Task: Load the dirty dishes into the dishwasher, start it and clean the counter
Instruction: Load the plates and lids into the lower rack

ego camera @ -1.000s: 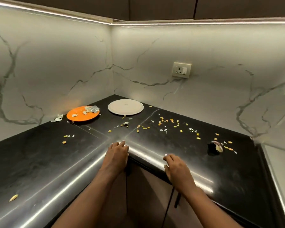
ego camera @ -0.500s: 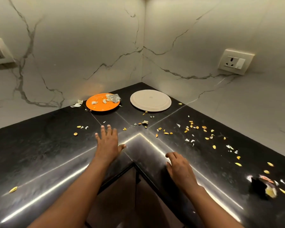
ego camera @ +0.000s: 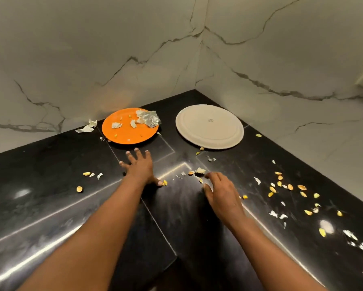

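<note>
We see a dim, warm-lit corner. Long white streaks of glare run across the polished black surface point(ego camera: 50, 196), with round hot spots near its left and right edges. The marble wall point(ego camera: 92, 49) is evenly but softly lit, with an orange tint just above the orange plate point(ego camera: 128, 131). Wide-angle bending curves the surface edges. Scraps at the far right point(ego camera: 354, 240) smear with blur; the right hand point(ego camera: 222, 194) looks slightly soft.
</note>
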A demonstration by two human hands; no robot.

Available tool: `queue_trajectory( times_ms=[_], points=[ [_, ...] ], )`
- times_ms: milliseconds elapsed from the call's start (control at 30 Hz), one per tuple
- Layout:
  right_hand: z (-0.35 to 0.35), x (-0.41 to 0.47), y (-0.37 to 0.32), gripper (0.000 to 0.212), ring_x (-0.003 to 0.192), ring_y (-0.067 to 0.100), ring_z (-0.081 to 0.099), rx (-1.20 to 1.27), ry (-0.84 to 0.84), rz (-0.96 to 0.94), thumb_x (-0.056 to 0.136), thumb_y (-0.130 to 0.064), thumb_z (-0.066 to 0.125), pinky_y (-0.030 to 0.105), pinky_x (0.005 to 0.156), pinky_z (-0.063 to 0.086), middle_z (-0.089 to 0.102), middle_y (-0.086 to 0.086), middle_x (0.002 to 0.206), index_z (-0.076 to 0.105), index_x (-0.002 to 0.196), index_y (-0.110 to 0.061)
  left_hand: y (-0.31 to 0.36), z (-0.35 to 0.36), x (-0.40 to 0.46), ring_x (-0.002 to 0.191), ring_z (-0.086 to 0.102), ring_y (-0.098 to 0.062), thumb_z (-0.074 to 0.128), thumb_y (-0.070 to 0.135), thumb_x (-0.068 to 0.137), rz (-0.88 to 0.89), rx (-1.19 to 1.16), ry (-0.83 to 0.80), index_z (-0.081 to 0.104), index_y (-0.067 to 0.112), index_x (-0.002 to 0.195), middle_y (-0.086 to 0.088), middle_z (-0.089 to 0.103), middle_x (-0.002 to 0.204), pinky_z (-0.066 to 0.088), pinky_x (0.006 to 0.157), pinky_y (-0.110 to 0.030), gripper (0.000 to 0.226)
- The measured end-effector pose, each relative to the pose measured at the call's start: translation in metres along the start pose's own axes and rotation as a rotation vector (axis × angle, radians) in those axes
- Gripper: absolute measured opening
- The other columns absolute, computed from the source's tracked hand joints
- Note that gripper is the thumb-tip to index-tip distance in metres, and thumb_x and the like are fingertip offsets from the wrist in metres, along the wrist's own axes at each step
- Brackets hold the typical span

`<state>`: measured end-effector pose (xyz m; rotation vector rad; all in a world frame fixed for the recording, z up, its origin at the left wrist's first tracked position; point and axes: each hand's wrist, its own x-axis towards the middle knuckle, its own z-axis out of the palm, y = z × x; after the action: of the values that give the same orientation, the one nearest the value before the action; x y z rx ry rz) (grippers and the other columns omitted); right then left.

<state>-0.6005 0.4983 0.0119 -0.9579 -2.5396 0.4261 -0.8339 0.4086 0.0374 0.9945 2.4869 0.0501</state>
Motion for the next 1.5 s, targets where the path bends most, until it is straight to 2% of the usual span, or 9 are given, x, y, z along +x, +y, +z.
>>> queue_trajectory(
  times_ms=[400, 533, 667, 800, 967, 1133, 1200, 1400, 1500],
  points=[
    [0.104, 0.178, -0.084, 0.056, 0.122, 0.039, 0.048, -0.109, -0.150, -0.370, 0.085, -0.011, 0.063, 0.047, 0.093, 0.043, 0.049, 0.017, 0.139, 0.049, 0.139, -0.012, -0.007, 0.004, 0.036, 0.140, -0.020, -0.047, 0.088, 0.047, 0.055, -0.123, -0.101, -0.172, 0.000, 0.023, 0.151, -0.015, -0.024, 0.156, 0.007, 0.105, -0.074, 0.133],
    [0.131, 0.212, -0.098, 0.049, 0.138, 0.041, 0.033, -0.225, -0.247, -0.515, 0.089, -0.021, 0.064, 0.050, 0.105, 0.034, 0.038, 0.022, 0.149, 0.051, 0.136, -0.014, -0.004, 0.004, 0.038, 0.138, -0.021, -0.050, 0.089, 0.042, 0.057, -0.134, -0.080, -0.201, -0.004, 0.020, 0.150, -0.020, -0.024, 0.154, 0.005, 0.103, -0.076, 0.134],
    [0.145, 0.224, -0.103, 0.030, 0.111, 0.047, 0.056, -0.205, -0.271, -0.646, 0.083, -0.012, 0.066, 0.050, 0.084, 0.047, 0.058, 0.028, 0.120, 0.058, 0.111, -0.011, -0.003, 0.001, 0.041, 0.135, -0.022, -0.054, 0.090, 0.034, 0.057, -0.139, -0.077, -0.208, 0.002, 0.016, 0.149, -0.025, -0.022, 0.153, 0.004, 0.100, -0.079, 0.129],
    [0.130, 0.226, -0.114, 0.020, 0.087, 0.037, 0.061, -0.092, -0.071, -0.696, 0.086, -0.009, 0.055, 0.038, 0.065, 0.045, 0.062, 0.018, 0.107, 0.048, 0.103, -0.014, 0.000, -0.002, 0.045, 0.135, -0.021, -0.055, 0.092, 0.028, 0.056, -0.165, -0.065, -0.234, 0.002, 0.017, 0.150, -0.027, -0.023, 0.152, 0.003, 0.098, -0.080, 0.130],
    [0.066, 0.224, -0.144, 0.005, 0.055, 0.009, 0.043, 0.593, 0.190, -0.231, 0.101, -0.017, 0.047, 0.015, 0.049, 0.031, 0.052, 0.003, 0.072, 0.052, 0.102, -0.016, 0.004, -0.007, 0.046, 0.133, -0.019, -0.059, 0.091, 0.028, 0.059, -0.155, -0.054, -0.260, 0.004, 0.014, 0.148, -0.031, -0.024, 0.150, 0.006, 0.098, -0.080, 0.125],
    [0.018, 0.236, -0.150, 0.009, 0.098, 0.024, 0.061, 1.235, 0.209, 0.318, 0.103, -0.028, 0.043, 0.039, 0.073, 0.057, 0.061, 0.002, 0.106, 0.050, 0.104, -0.022, -0.001, -0.004, 0.036, 0.133, -0.017, -0.060, 0.089, 0.040, 0.056, -0.082, -0.070, -0.205, 0.007, 0.010, 0.147, -0.033, -0.019, 0.151, 0.008, 0.098, -0.080, 0.126],
    [0.001, 0.236, -0.144, 0.010, 0.095, 0.024, 0.061, 1.483, 0.192, 0.511, 0.104, -0.023, 0.041, 0.037, 0.069, 0.056, 0.058, 0.006, 0.108, 0.049, 0.110, -0.020, -0.002, -0.004, 0.034, 0.134, -0.018, -0.058, 0.089, 0.040, 0.057, -0.090, -0.073, -0.206, 0.004, 0.012, 0.148, -0.031, -0.021, 0.151, 0.006, 0.100, -0.079, 0.128],
    [-0.022, 0.210, -0.112, 0.029, 0.107, 0.028, 0.057, 1.722, 0.216, 0.726, 0.105, -0.020, 0.038, 0.049, 0.090, 0.049, 0.055, 0.012, 0.120, 0.045, 0.130, -0.009, -0.004, -0.003, 0.035, 0.135, -0.019, -0.056, 0.090, 0.040, 0.058, -0.101, -0.078, -0.197, 0.007, 0.015, 0.148, -0.027, -0.021, 0.153, 0.006, 0.101, -0.078, 0.125],
    [-0.025, 0.189, -0.092, 0.017, 0.098, 0.027, 0.061, 1.882, 0.236, 0.791, 0.101, -0.017, 0.046, 0.039, 0.069, 0.057, 0.058, 0.015, 0.115, 0.052, 0.111, -0.005, -0.006, -0.001, 0.033, 0.137, -0.017, -0.054, 0.089, 0.043, 0.057, -0.097, -0.066, -0.171, 0.009, 0.016, 0.149, -0.025, -0.019, 0.154, 0.009, 0.103, -0.076, 0.124]
  ],
)
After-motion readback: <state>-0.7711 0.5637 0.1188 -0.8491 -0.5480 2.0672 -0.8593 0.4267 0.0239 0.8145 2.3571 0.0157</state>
